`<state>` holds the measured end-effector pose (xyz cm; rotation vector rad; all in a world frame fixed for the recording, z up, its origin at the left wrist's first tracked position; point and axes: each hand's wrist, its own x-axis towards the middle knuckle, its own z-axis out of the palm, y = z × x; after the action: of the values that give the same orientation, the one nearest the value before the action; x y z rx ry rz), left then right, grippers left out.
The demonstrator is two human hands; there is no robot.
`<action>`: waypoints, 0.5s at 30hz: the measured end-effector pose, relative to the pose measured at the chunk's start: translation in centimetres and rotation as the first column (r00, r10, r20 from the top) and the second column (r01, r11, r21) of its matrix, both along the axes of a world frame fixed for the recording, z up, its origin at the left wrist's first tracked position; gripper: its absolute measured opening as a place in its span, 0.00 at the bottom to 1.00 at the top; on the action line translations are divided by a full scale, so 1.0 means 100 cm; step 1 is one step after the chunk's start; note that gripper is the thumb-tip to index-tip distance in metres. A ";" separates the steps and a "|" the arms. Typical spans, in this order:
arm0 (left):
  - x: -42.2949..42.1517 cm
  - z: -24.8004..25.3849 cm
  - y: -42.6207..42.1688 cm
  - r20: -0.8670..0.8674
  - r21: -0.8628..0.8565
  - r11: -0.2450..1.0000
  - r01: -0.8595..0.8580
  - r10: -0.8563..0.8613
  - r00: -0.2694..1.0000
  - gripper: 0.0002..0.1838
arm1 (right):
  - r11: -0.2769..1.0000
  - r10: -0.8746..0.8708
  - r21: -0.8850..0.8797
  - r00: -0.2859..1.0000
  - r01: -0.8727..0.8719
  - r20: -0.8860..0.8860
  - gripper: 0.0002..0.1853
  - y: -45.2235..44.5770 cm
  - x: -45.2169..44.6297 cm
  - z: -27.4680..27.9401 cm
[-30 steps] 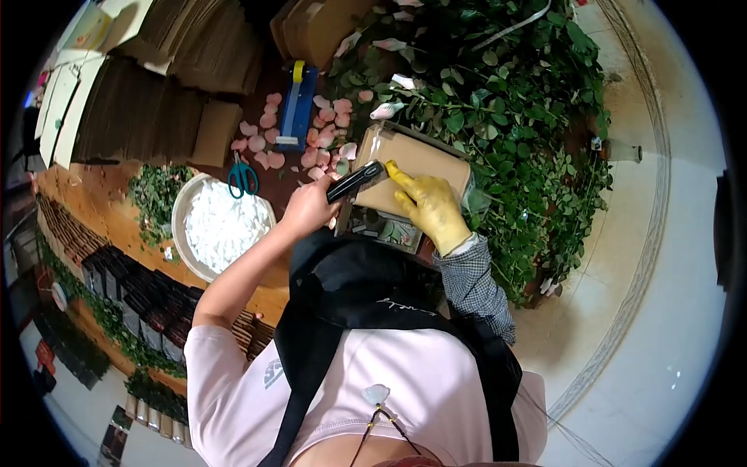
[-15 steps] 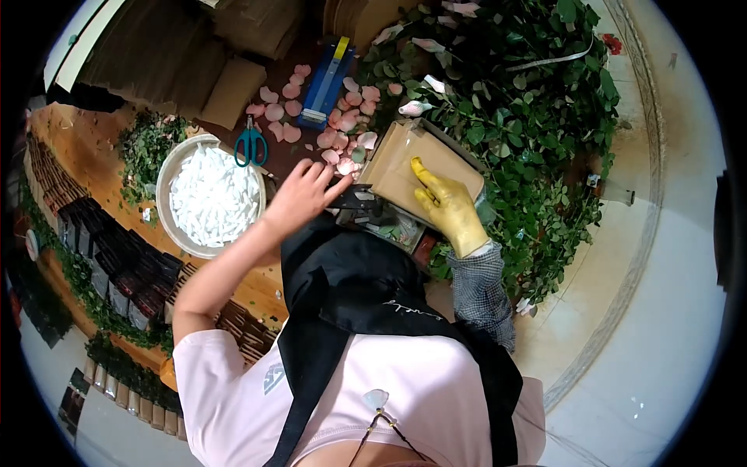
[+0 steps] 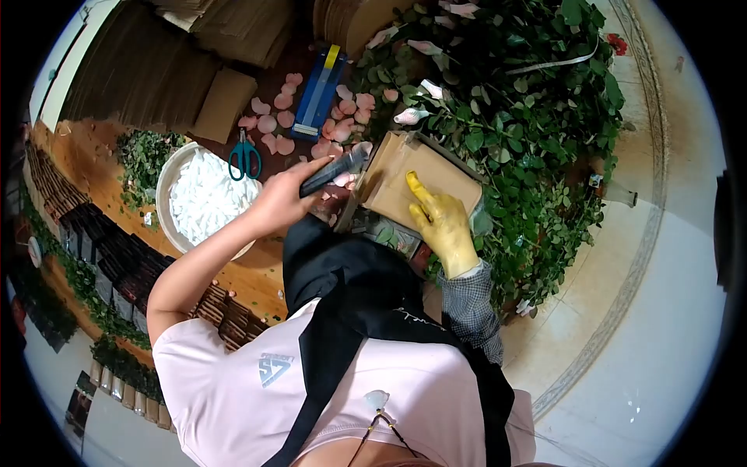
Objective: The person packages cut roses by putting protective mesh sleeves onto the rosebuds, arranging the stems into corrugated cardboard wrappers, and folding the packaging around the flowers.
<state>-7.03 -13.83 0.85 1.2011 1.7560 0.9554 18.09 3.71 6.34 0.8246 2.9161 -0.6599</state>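
My left hand (image 3: 289, 194), bare, is closed around a black stapler (image 3: 336, 170), whose tip points at the left edge of a folded cardboard wrap (image 3: 455, 173). My right hand (image 3: 442, 222), in a yellow rubber glove, lies on top of the cardboard with its fingers apart and one stretched out, pressing on it. The wrap sits in a box-like holder in front of my lap. Close to my left hand, pink petals (image 3: 267, 124) lie scattered on the dark red surface.
At left stands a round tub (image 3: 166, 191) of small white pieces, with teal-handled scissors (image 3: 244, 159) at its rim. Beyond are a blue tape-like tool (image 3: 319, 93) and stacked cardboard (image 3: 140, 78). Leafy rose stems (image 3: 513, 140) are heaped at right.
My left hand has taken hold of the black stapler and lifted it beside the cardboard's left edge. My right hand stays on the cardboard, shifted slightly left.
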 end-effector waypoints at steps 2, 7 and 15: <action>-0.001 0.002 0.028 0.495 -0.406 0.913 0.038 0.184 0.849 0.19 | 1.000 -0.004 -0.006 1.000 0.004 0.022 0.29 0.000 -0.004 0.005; -0.007 -0.002 0.110 0.668 -0.633 0.728 0.263 0.343 0.660 0.24 | 1.000 0.008 -0.009 0.998 -0.007 0.065 0.29 0.004 -0.004 0.009; -0.028 -0.012 0.167 0.684 -0.669 0.597 0.443 0.260 0.682 0.24 | 0.999 -0.024 -0.050 1.000 0.023 -0.016 0.25 0.015 -0.003 0.003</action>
<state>-9.83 2.85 -0.38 0.2022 1.1496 0.3365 17.82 5.18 6.66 0.8535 2.8958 -0.7408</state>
